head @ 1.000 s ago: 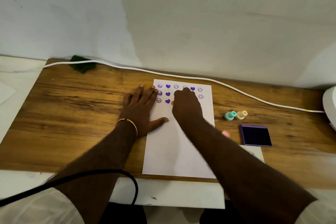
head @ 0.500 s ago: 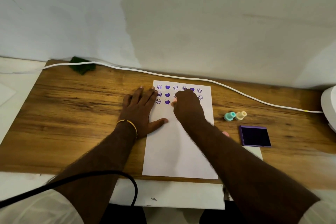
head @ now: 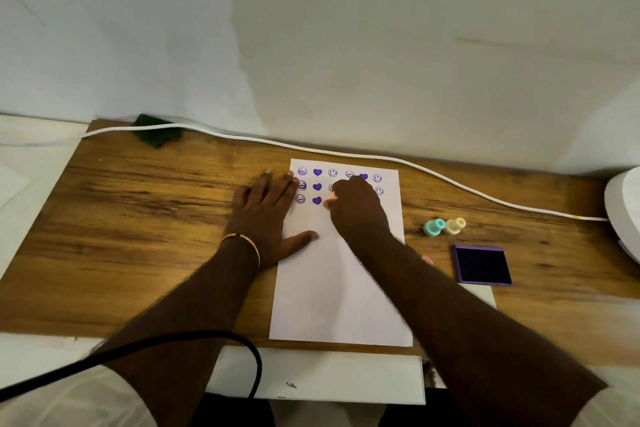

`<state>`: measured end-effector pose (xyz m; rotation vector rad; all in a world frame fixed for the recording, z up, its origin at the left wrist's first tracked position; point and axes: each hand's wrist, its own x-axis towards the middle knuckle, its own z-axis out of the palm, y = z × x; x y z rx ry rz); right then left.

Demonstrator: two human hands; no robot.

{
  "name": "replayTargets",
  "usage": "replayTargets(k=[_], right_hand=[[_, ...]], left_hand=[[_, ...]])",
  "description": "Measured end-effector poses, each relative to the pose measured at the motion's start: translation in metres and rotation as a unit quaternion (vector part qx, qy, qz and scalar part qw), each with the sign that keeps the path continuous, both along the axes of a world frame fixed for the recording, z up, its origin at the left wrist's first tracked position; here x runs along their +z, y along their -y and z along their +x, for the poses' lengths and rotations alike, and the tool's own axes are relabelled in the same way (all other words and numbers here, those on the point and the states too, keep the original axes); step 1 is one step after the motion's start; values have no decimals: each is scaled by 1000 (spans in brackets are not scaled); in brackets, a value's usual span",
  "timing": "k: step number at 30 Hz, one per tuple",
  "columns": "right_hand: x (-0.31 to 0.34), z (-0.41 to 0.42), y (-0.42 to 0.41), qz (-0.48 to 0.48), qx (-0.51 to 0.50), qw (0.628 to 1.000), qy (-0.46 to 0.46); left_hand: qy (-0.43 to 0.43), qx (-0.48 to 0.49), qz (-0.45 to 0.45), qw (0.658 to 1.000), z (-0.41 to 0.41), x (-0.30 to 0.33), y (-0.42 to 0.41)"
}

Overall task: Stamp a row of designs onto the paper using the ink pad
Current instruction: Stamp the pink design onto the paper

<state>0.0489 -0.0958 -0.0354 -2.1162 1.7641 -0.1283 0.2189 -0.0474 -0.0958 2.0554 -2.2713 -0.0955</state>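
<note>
Here the right hand (head: 358, 208) is closed around a small pink stamp (head: 330, 198), pressing it on the third row of the paper (head: 341, 288), which lies at the bench's near edge. The left hand (head: 265, 215), fingers flat and spread, pins the sheet's left edge. Any slip would likely smear the print; the ink pad (head: 482, 265) sits toward the right end.

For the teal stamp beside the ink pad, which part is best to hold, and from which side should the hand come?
Grip the teal stamp by its narrow knob, which looks tilted up and to the right, with the wider base lower left. Come from above and in front, probably with the right hand: the cream stamp crowds its right side and the ink pad lies nearer.
</note>
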Motion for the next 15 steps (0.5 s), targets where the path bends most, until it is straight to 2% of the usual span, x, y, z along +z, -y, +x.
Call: replayTargets(k=[3,5,6,8,10,11,13,15], right_hand=[[0,-14,1,14,-35,995,92],[3,-24,0,26,-124,964,234],[7,-30,-2,56,-188,926,322],[13,-42,-9,156,-297,808,484],[20,-54,-15,247,-350,680,595],[24,-60,-18,273,-360,630,632],[31,-69,-25,294,-365,564,680],[40,-77,-35,297,-369,524,707]], left_hand=[[-5,-1,4,1000,1,0,0],[-6,-1,9,1000,1,0,0],[-7,-1,8,1000,1,0,0],[-11,0,2,1000,0,-1,0],[-13,1,-4,1000,0,-1,0],[-15,3,-6,1000,0,0,0],[-24,8,-4,1000,0,0,1],[-39,15,7,999,0,2,2]])
